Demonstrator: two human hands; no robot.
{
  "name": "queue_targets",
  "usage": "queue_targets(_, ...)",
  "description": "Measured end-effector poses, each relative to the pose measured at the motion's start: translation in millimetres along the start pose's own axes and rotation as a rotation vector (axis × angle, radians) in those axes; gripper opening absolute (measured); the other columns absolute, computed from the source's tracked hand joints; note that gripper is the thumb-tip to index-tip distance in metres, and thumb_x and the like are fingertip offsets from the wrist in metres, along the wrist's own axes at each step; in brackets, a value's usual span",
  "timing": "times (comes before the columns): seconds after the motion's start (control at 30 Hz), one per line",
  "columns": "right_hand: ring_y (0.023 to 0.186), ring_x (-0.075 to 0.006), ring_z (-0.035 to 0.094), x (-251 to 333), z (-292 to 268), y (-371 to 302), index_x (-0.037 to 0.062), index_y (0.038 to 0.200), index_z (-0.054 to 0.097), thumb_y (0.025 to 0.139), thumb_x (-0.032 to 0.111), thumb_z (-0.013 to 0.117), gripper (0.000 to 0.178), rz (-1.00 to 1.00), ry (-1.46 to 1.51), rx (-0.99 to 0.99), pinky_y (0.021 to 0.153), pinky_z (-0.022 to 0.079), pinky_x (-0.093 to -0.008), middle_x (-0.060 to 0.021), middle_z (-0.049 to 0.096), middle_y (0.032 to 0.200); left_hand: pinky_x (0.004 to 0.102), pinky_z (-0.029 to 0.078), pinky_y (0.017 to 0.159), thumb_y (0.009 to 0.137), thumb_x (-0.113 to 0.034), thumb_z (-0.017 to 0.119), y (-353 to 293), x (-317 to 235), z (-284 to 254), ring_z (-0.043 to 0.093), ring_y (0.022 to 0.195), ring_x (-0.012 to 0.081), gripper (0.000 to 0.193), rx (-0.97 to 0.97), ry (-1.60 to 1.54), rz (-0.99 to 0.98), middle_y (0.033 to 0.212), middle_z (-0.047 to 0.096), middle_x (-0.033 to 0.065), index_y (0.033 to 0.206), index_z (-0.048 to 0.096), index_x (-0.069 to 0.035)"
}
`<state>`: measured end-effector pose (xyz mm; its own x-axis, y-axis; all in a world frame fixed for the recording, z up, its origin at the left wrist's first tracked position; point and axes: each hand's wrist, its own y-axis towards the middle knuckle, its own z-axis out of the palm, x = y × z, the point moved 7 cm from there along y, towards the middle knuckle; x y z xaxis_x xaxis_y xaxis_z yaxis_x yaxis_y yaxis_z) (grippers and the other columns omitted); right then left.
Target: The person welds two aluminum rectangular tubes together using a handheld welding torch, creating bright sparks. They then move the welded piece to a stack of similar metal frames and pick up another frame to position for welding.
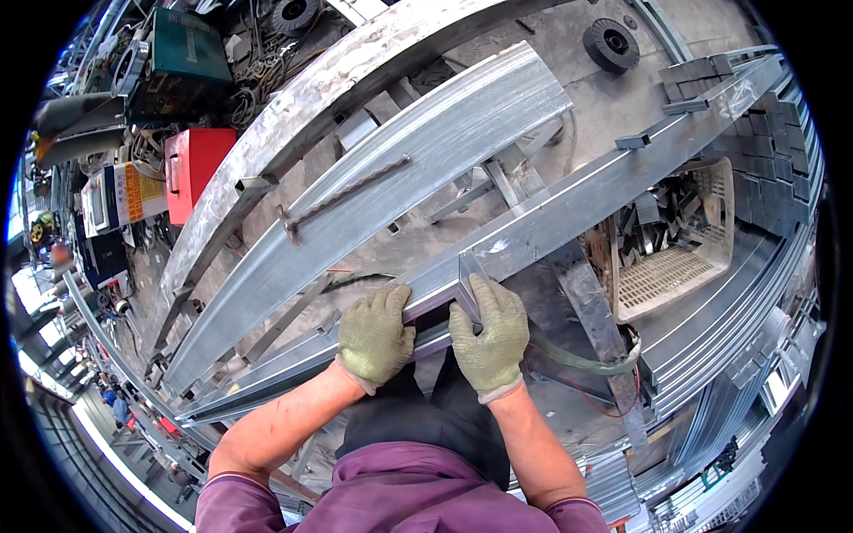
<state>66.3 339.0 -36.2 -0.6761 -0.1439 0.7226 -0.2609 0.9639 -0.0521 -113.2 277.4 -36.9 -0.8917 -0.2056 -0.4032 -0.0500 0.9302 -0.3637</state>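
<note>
Both my hands wear greenish work gloves and are at a steel channel [293, 366] lying in front of my body. My left hand [377, 339] is closed over the channel's edge, with its fingertips on the far side. Close beside it, my right hand [490, 336] grips a short metal plate [472, 282] standing at the channel's end, thumb on the near side and fingers on the far side. The plate touches a long steel beam [533, 233] that runs away to the upper right. My palms hide part of the channel and the plate's lower end.
A wide galvanized channel [382, 151] carries a ribbed steel bar [346, 194]. To the right sits a plastic crate [671, 282] of metal offcuts beside stacked blocks [764, 147]. A red box [199, 173], a green machine [187, 58] and a black spool [611, 44] stand farther off.
</note>
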Motion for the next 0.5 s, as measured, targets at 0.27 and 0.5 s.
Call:
queue_targets(0.27, 0.105, -0.0448, 0.068, -3.4, -10.3, 10.6, -0.0048, 0.125, 0.073, 0.085, 0.032, 0.088, 0.057, -0.02, 0.055, 0.102, 0.095, 0.054, -0.0507, -0.0236, 0.073, 0.116, 0.0523, 0.056, 0.094, 0.079, -0.013, 0.078, 4.5, -4.9, -2.5, 0.07, 0.107, 0.0417, 0.055, 0.027, -0.015, -0.009, 0.118, 0.071, 0.0201, 0.131, 0.062, -0.006)
queue_targets(0.5, 0.136, -0.0361, 0.065, -51.8, -20.7, -54.6, -0.0025, 0.149, 0.061, 0.088, 0.014, 0.086, 0.068, 0.255, 0.475, 0.088, 0.117, 0.049, -0.0433, -0.0232, 0.066, 0.146, 0.0557, 0.055, 0.091, 0.091, -0.02, 0.072, 6.0, -4.6, 3.2, 0.069, 0.105, 0.0461, 0.053, 0.0, -0.037, 0.026, 0.119, 0.07, 0.0243, 0.14, 0.058, -0.003)
